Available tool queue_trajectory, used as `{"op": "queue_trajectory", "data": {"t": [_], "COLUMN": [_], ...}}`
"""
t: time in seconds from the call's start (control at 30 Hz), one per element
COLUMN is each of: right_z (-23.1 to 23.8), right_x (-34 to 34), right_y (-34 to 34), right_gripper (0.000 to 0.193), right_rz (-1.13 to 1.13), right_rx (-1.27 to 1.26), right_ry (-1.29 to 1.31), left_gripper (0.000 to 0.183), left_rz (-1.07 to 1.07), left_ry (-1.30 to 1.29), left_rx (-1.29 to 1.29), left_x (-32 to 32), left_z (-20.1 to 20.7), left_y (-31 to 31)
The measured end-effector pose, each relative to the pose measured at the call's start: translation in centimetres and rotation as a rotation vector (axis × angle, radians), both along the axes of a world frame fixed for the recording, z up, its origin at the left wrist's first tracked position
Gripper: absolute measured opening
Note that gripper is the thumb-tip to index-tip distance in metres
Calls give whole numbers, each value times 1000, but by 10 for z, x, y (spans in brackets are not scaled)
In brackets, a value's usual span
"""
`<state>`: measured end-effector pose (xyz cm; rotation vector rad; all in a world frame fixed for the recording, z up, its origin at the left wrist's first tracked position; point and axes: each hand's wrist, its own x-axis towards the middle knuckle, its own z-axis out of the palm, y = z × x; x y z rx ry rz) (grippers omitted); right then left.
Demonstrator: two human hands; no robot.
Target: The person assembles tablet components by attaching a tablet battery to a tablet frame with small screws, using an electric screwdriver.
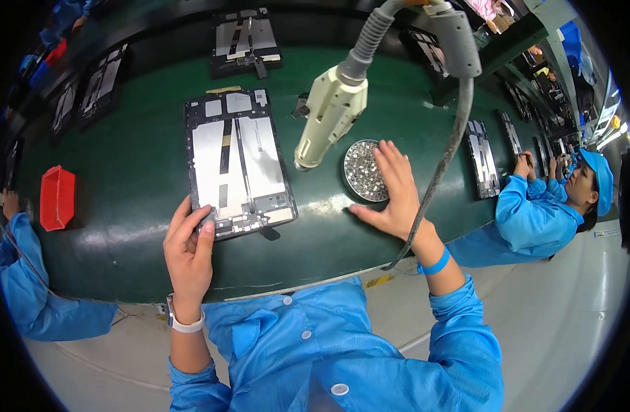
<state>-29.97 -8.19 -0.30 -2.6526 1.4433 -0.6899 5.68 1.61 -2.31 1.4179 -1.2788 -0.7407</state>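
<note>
Green desk (pixel 143 178) carries the opened tablet (pixel 238 163), long axis running away, left hand (pixel 189 248) clenched on its near corner, while the released right hand (pixel 395 192) fingers the screw dish (pixel 364 170) just right.

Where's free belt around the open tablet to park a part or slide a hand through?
Widest bare green belt lies between the red bin and the open tablet. Another bare strip runs along the near edge, between left hand and right hand. Crowded right of the tablet: hanging screwdriver, screw dish, cable.
</note>
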Motion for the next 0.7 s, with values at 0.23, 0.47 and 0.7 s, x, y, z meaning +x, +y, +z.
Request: {"op": "queue_trajectory", "data": {"t": [0.23, 0.47, 0.7], "right_z": [-8, -7, -2], "right_x": [0, 2, 2], "right_y": [-13, -14, -10], "right_gripper": [110, 109, 106], "right_rz": [-61, -46, -9], "right_rx": [107, 157, 121], "right_ry": [-189, -267, -187], "left_gripper": [25, 24, 23], "left_rz": [-7, 12, 26], "left_ry": [-21, 30, -5], "left_rx": [-13, -15, 19], "left_x": [3, -1, 0], "left_z": [-2, -1, -1], "left_y": [-2, -2, 0]}}
